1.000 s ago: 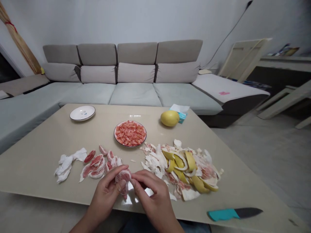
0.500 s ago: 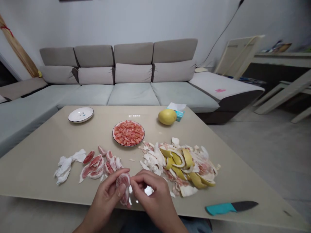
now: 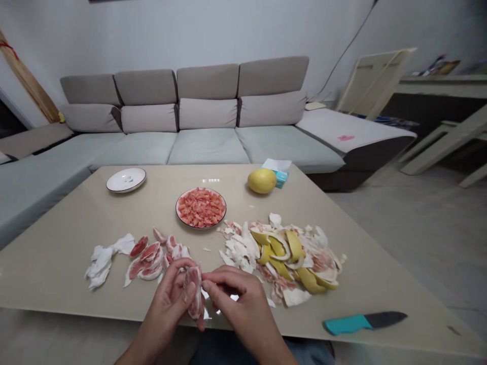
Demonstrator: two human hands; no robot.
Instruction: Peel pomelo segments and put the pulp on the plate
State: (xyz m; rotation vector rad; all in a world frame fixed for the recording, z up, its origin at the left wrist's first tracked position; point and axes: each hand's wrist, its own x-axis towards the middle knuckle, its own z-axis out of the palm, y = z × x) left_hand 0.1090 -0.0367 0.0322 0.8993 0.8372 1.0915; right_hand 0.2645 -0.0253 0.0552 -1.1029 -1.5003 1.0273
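Pomelo segment (image 3: 195,292), seemingly turned edge-on, between left hand (image 3: 162,304) and right hand (image 3: 238,304)

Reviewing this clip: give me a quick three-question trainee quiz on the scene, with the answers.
1. What are the left hand and right hand holding between them?
2. True or false: the teal-handled knife lies on the table to the right of the peel pile.
3. Which is nearer the sofa: the whole pomelo or the plate of chopped pulp?

Key:
1. A pink pomelo segment
2. True
3. The whole pomelo
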